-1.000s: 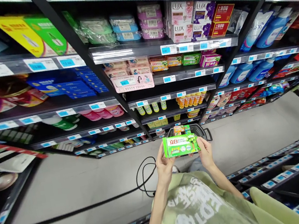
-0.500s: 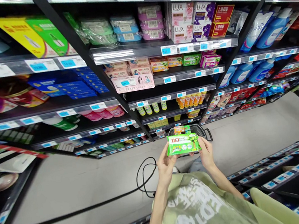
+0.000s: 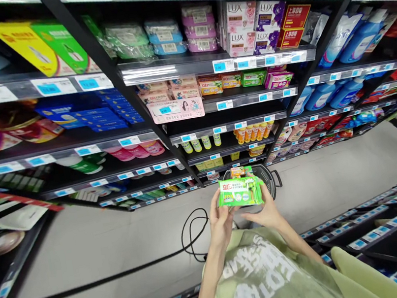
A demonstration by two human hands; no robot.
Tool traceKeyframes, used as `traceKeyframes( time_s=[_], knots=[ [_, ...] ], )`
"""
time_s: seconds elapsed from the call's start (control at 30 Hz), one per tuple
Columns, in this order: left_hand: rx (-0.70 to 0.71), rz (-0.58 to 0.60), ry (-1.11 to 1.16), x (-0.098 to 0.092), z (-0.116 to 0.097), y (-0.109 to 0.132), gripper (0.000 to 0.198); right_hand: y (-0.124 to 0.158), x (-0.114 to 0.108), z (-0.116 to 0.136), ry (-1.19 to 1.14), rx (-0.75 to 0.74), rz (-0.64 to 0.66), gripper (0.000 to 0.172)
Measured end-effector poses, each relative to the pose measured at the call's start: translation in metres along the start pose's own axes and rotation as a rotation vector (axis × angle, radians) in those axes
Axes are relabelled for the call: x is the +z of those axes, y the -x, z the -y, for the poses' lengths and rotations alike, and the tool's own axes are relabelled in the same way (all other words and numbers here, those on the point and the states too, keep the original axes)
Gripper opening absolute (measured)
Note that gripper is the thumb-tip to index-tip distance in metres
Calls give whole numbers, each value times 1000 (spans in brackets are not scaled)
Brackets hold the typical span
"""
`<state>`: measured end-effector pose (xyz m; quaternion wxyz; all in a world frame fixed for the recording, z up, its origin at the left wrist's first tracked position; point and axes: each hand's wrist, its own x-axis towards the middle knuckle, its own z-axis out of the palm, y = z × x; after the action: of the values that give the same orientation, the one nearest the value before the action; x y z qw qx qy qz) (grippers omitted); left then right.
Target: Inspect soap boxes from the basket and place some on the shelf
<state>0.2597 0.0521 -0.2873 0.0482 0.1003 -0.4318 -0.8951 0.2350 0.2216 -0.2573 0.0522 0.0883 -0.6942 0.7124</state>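
A green-and-white packet of laundry soap (image 3: 240, 192) is held up before my body, its printed face toward me. My left hand (image 3: 219, 215) grips the packet's left end, thumb along the lower edge. At the right end, my right hand (image 3: 266, 206) has its fingers behind the packet and its thumb stretched out below it. Beneath the packet stands a dark shopping basket (image 3: 271, 185), partly hidden by it. Inside the basket lie orange and green soap packets (image 3: 241, 171).
Shelves ahead hold boxed LUX soaps (image 3: 240, 28), more soap packets (image 3: 211, 86) and blue detergent bottles (image 3: 361, 40). A black cable (image 3: 156, 262) runs across the grey floor (image 3: 122, 235) at my left. Another shelf (image 3: 391, 219) stands close at the right.
The soap packet has shifted slightly left and tilted. My right hand has moved inward, its thumb leaving the packet's front and now reaching out below it. My left hand still holds on.
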Motion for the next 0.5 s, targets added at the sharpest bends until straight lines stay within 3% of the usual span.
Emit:
traceKeyframes(
  time_s=[0.2,0.4,0.5],
  knots=[
    [-259,157,57,8,-2,5,62,-1,9,7,36,-289,70,72],
    [-227,275,26,15,-3,8,84,0,2,3,397,-412,62,77],
    [-260,272,6,8,3,7,80,-2,1,2,588,-396,123,75]
  ],
)
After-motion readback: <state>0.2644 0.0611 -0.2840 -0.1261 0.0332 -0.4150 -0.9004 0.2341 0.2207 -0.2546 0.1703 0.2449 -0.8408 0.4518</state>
